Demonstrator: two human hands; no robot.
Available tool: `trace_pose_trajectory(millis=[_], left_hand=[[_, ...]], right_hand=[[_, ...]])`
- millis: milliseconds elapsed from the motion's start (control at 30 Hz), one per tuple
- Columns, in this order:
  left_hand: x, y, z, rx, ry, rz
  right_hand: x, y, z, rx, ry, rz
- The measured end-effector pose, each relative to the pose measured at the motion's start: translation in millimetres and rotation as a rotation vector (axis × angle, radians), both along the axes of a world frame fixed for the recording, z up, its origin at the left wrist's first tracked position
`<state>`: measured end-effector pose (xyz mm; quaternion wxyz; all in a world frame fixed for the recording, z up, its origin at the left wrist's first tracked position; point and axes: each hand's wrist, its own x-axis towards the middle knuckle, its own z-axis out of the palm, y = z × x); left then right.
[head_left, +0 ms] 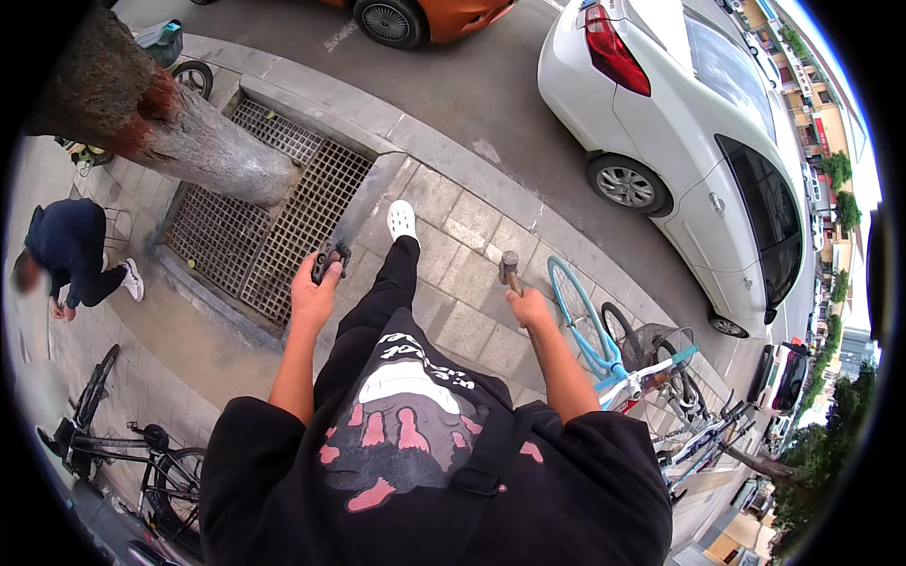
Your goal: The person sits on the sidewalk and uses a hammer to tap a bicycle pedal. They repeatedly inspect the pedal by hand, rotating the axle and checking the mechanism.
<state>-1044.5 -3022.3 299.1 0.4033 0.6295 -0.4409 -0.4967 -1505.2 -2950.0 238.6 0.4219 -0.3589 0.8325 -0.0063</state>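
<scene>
My left hand (313, 297) is closed round a small black mechanical part (340, 257); its exact kind is hard to make out. In my right hand (531, 307) a hammer (511, 265) is gripped by its wooden handle, metal head upward. Both hands are held apart in front of my body, above the pavement. My foot in a white clog (401, 220) is stretched forward on the paving slabs.
A tree (217, 156) rises from a metal grate (307, 212) at left. Bicycles stand at right (604, 354) and lower left (156, 453). A person (71, 241) bends over at far left. White (651, 141) and orange (444, 14) cars stand beyond the kerb.
</scene>
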Motion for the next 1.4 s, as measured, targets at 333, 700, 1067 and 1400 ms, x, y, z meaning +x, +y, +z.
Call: trace_pose_trajectory(millis=[333,700,1067,1400], left_hand=[[-169,-313,-100,0.120,0.148,0.065],[-265,-516,-252,0.443,0.249,0.318],[-315,-620,-603,0.361,0.246,0.398],[-351,-683,-787,0.194,0.075,0.273]], right_hand=[[-107,-316,-12,0.046,-0.167,-0.141],[-124,-585,-115,0.030,-0.431,-0.045],[-115,-654,-432,0.010,-0.603,-0.193],[-106,-682,-622,-0.056,-0.630,-0.316]])
